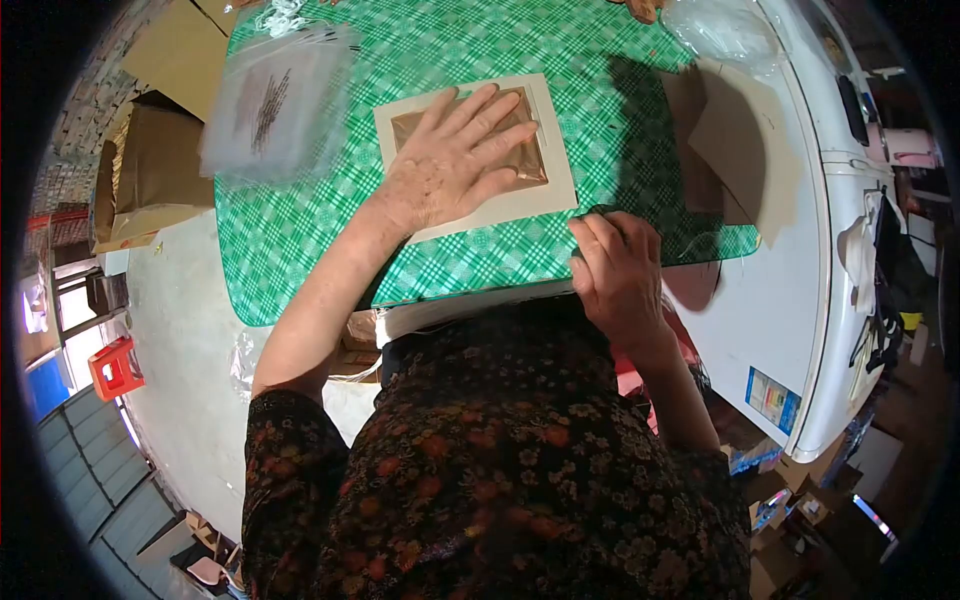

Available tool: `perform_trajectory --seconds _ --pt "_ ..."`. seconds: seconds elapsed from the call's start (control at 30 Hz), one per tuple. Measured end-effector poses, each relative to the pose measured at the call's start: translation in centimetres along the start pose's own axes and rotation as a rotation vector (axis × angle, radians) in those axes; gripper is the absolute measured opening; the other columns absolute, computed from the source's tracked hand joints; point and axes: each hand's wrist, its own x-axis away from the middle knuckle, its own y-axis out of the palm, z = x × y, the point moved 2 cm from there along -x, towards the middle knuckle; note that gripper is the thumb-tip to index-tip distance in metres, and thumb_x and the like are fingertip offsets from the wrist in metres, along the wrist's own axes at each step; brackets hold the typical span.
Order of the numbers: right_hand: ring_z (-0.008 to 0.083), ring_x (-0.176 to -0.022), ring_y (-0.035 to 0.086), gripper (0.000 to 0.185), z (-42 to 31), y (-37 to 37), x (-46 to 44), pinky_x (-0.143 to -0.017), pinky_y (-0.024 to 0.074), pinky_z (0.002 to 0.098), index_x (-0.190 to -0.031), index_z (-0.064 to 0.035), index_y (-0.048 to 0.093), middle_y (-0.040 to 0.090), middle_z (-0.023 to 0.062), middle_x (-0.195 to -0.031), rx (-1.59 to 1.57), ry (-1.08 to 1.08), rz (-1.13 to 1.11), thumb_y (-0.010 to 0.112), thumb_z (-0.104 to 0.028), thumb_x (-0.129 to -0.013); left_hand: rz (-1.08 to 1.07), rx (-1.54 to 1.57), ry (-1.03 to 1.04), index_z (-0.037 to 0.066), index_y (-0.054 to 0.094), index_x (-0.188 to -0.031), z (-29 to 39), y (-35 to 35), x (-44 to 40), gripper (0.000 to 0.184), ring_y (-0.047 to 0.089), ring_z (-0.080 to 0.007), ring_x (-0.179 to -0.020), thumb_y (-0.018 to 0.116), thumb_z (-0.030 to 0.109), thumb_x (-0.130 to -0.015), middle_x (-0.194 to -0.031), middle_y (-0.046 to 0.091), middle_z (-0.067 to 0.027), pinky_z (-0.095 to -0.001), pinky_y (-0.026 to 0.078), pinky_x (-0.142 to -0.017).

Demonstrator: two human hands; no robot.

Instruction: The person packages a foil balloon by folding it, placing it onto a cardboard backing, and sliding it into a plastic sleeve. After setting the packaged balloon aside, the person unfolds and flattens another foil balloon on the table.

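Observation:
My left hand (455, 165) lies flat with its fingers spread across a glossy brown panel (533, 158). The panel sits inside a cream card-like border (560, 150) on the green checked tablecloth (480, 258); the hand hides much of both. Just off the border's lower right corner, my right hand (620, 260) is at the table's front edge. Its fingers are curled together, with something dark at their tips that is too small to name.
A stack of clear plastic sleeves (270, 110) lies on the table's left side. Cream sheets (740, 150) are on the right, partly shadowed, near crumpled clear plastic (725, 35). A white appliance (770, 310) stands right. Cardboard boxes (155, 180) and a red stool (117, 368) are left.

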Motion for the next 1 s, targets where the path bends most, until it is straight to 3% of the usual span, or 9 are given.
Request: perform_trajectory --seconds 0.23,0.33,0.43,0.53,0.63,0.73,0.83,1.0 --pt "0.0318 -0.112 0.058 0.03 1.3 -1.4 0.5 -0.1 0.0445 0.0495 -0.116 -0.0018 0.067 0.061 0.0101 -0.118 -0.168 -0.058 -0.065 0.068 -0.011 -0.088 0.003 0.012 0.0 0.024 0.042 -0.163 0.1 0.0 0.0 0.06 0.025 -0.0311 -0.16 0.043 0.05 -0.109 -0.17 0.034 -0.0085 -0.0581 0.013 -0.13" --pt "0.032 -0.11 0.059 0.024 1.1 -1.3 -0.9 -0.099 0.0453 0.0494 -0.111 -0.0024 0.067 0.061 0.0103 -0.116 -0.032 -0.011 0.045 0.066 -0.008 -0.088 0.003 0.007 0.002 0.025 0.041 -0.163 0.0 0.3 0.0 0.06 0.024 -0.031 -0.16 0.042 0.05 -0.109 -0.171 0.033 -0.0083 -0.0578 0.013 -0.13" --pt "0.032 -0.112 0.06 0.022 1.3 -0.5 -0.1 -0.1 0.0451 0.0507 -0.107 -0.0033 0.066 0.062 0.0109 -0.114 -0.081 -0.059 0.017 0.067 -0.005 -0.086 -0.018 -0.01 0.001 0.026 0.04 -0.163 0.0 0.1 0.0 0.06 0.024 -0.0308 -0.16 0.041 0.051 -0.109 -0.171 0.033 -0.0078 -0.0575 0.013 -0.13" --pt "0.0318 -0.11 0.062 0.023 1.4 -1.7 0.5 -0.094 0.0495 0.0495 -0.106 -0.0027 0.066 0.064 0.0114 -0.112 -0.185 -0.098 -0.029 0.067 0.0 -0.083 -0.007 -0.008 0.006 0.026 0.04 -0.163 -0.1 0.3 0.0 0.06 0.024 -0.0306 -0.16 0.041 0.051 -0.109 -0.171 0.032 -0.0074 -0.0574 0.013 -0.13" --pt "0.0313 -0.103 0.064 0.026 2.5 -1.0 -0.4 -0.085 0.054 0.046 -0.105 -0.0022 0.065 0.065 0.0117 -0.106 -0.233 -0.009 0.014 0.068 0.004 -0.08 0.07 0.016 0.03 0.02 0.051 -0.156 0.1 0.1 -0.1 0.057 0.031 -0.0319 -0.157 0.054 0.045 -0.105 -0.165 0.042 -0.0117 -0.0583 0.021 -0.128" --pt "0.0308 -0.092 0.064 0.022 2.7 -0.1 -1.5 -0.077 0.0558 0.0431 -0.098 -0.003 0.063 0.061 0.0112 -0.094 -0.156 -0.072 0.028 0.07 0.005 -0.079 0.077 0.008 0.026 0.02 0.051 -0.156 0.1 0.1 0.0 0.057 0.031 -0.0319 -0.157 0.053 0.045 -0.105 -0.165 0.042 -0.0117 -0.0581 0.021 -0.128" --pt "0.0306 -0.088 0.061 0.021 2.5 0.1 -2.1 -0.077 0.0558 0.0434 -0.091 -0.0048 0.059 0.055 0.0105 -0.088 -0.162 -0.071 -0.005 0.073 0.003 -0.078 0.073 0.006 0.028 0.02 0.051 -0.156 0.0 0.2 0.0 0.057 0.031 -0.0319 -0.157 0.052 0.045 -0.105 -0.165 0.042 -0.0116 -0.058 0.021 -0.128" --pt "0.0313 -0.089 0.06 0.023 2.4 0.4 -2.7 -0.078 0.0561 0.044 -0.089 -0.0055 0.057 0.054 0.0109 -0.088 -0.148 -0.067 -0.066 0.075 0.0 -0.075 0.081 0.01 0.031 0.02 0.051 -0.156 0.0 0.2 0.0 0.057 0.032 -0.0323 -0.156 0.052 0.045 -0.105 -0.165 0.041 -0.0116 -0.0581 0.021 -0.128"
